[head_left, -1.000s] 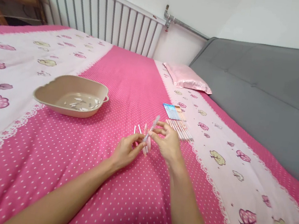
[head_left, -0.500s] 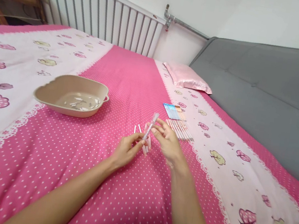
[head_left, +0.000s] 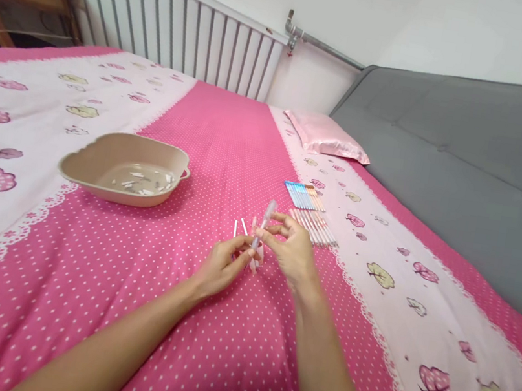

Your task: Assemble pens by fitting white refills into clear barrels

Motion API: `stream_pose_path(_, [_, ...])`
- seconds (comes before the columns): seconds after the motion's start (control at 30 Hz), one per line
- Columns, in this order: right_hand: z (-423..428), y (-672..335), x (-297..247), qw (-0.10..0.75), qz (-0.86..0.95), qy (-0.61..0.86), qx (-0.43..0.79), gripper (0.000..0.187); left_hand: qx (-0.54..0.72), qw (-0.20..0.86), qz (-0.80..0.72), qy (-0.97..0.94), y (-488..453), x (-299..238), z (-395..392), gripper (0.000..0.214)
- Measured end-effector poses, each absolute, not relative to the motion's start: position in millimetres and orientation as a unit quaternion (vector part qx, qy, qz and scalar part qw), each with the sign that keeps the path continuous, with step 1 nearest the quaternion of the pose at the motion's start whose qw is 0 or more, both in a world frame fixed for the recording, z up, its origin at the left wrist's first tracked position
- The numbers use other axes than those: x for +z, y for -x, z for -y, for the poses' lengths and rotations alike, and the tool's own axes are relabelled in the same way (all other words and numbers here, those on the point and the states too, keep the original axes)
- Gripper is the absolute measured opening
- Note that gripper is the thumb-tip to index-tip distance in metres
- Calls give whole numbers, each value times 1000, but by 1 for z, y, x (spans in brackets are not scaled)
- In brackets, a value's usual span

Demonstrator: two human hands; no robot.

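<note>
Between my hands is a slim, pale pink translucent pen [head_left: 269, 211], tilted with its upper end away from me. My left hand [head_left: 221, 266] pinches its lower end between thumb and fingers. Higher up the barrel, my right hand [head_left: 295, 253] closes its thumb and fingers around it. Beyond the left fingertips, two thin white sticks [head_left: 244, 226] lie on the bedspread. Some pale pink pieces beneath the hands are partly hidden, so their kind is unclear. To the right are a row of pens with blue and orange ends [head_left: 304, 197] and a row of whitish-pink pens [head_left: 314, 227].
A beige plastic basin [head_left: 109, 191] holding small white and grey bits stands at the left on the pink dotted bedspread [head_left: 222, 124]. A pink pillow [head_left: 326, 136] rests near the grey headboard [head_left: 470, 142]. A white radiator [head_left: 192, 28] lines the wall behind.
My right thumb has moved left onto the pen's barrel, and the fingers have closed more around it. The left hand keeps its hold on the lower end.
</note>
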State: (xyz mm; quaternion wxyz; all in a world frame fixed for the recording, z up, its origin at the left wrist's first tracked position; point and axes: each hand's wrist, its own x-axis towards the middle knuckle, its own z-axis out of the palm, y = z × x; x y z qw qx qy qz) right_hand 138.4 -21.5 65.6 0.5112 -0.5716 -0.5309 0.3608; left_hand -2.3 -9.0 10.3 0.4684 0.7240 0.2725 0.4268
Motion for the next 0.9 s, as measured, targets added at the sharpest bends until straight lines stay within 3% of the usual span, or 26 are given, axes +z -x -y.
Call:
stream_pose_path(0.23, [22,-135,66,509,532,582,345,47,424,480,-279,-716,3,11,10,24])
stream_pose_path(0.53, [25,-138,68,502,524,464,507,49,427,502,-264,-705,4,13,11,28])
stream_pose_path(0.9, [24,-136,68,512,529,542,405,42,438,492,-260,-706,4,15,12,26])
